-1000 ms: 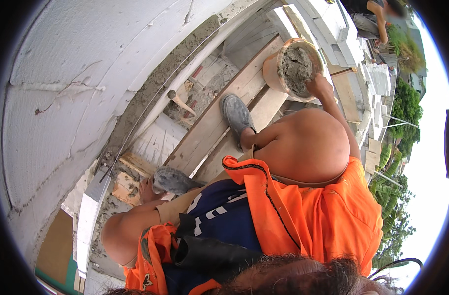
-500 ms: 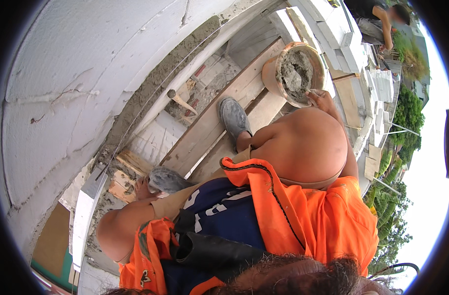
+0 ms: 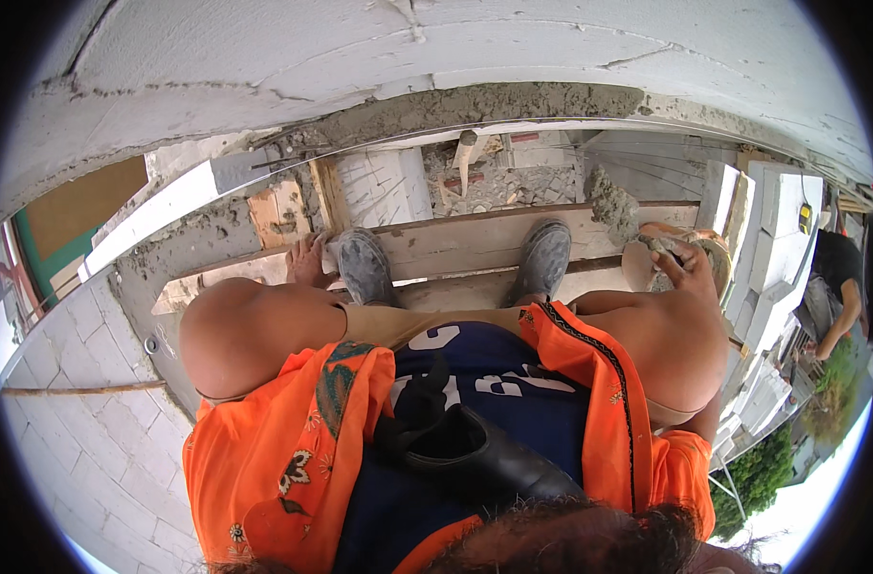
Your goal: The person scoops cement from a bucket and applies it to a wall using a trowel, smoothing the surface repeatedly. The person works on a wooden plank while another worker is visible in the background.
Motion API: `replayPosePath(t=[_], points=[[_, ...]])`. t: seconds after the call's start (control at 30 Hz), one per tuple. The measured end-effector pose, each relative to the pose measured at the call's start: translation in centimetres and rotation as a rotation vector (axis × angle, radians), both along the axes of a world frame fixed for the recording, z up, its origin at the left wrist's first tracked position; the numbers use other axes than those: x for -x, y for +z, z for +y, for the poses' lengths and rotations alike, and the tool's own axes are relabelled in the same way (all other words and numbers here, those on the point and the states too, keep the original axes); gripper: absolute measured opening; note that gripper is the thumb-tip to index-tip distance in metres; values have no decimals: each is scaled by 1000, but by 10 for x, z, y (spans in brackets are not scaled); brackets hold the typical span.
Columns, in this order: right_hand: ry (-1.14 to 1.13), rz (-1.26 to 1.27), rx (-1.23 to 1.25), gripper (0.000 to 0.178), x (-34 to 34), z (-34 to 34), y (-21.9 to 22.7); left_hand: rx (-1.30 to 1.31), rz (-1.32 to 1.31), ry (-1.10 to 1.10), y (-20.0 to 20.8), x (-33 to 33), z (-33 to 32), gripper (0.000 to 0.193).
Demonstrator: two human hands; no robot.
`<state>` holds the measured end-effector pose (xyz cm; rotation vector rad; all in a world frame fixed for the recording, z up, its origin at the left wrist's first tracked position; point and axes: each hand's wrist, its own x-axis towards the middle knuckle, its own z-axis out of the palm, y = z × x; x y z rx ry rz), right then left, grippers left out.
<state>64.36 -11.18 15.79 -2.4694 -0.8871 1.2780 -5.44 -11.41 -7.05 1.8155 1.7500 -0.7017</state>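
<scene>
My right hand point(image 3: 687, 266) is closed on a trowel point(image 3: 650, 241), whose blade is mostly hidden under a heap of wet grey mortar point(image 3: 608, 203). The loaded trowel is held just left of a tan bucket point(image 3: 636, 267), above the plank point(image 3: 484, 231). My hand and forearm cover part of the bucket. On the other side, my left hand point(image 3: 308, 260) rests with its fingers apart beside my left boot point(image 3: 364, 266), near a wooden block point(image 3: 276, 212). It holds nothing that I can see.
A mortar bed point(image 3: 475, 103) runs along the white wall point(image 3: 360, 48), with a string line point(image 3: 379, 143) stretched in front. Below the planks lies rubble point(image 3: 527, 182), with a wooden stake point(image 3: 465, 158). White blocks point(image 3: 781, 225) are stacked at right, near another person point(image 3: 833, 287).
My view has swung from the bucket side to face the wall. My right hand has lifted a mortar-loaded trowel out to the bucket's left. My left hand stays beside the boot.
</scene>
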Motion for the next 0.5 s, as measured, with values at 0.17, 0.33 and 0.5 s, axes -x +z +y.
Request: replayPosePath(t=[0.17, 0.33, 0.5], points=[[794, 316, 200, 55, 41, 142, -80, -194, -116, 202, 38, -19, -28, 91], [967, 393, 324, 60, 119, 240, -141, -360, -376, 293, 62, -15, -67, 71], [1065, 220, -19, 66, 133, 197, -189, 70, -460, 705, 117, -25, -74, 61]])
